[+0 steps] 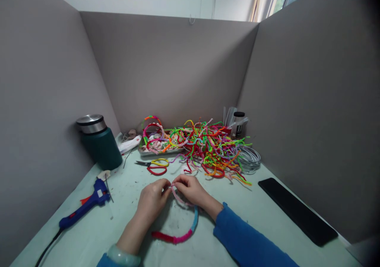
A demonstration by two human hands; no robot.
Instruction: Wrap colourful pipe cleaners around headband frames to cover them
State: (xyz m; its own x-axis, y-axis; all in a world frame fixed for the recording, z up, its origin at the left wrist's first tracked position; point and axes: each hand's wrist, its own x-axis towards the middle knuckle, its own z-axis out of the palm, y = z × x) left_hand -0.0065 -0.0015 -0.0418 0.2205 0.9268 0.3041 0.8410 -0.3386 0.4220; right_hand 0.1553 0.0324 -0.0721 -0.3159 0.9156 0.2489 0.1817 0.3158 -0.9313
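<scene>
Two hands: left hand (152, 197) and right hand (190, 190), meeting fingertip to fingertip, both pinching tight on the pink end of one headband (178, 236), curving red, pink and blue beneath the wrists on the table (255, 203). Lying just beyond: one pair of scissors (154, 164). Sitting left: one glue gun (86, 205), one flask (99, 142). Sprawling behind: pipe cleaners (213, 144), too tangled for counting, overlapping one tray (154, 152). Lying right: one black slab (297, 211).

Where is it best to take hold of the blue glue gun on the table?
Probably by its long handle, from above and the left: the glue gun lies flat, its handle free near the cord, its nozzle end pointing toward the green flask.
</scene>
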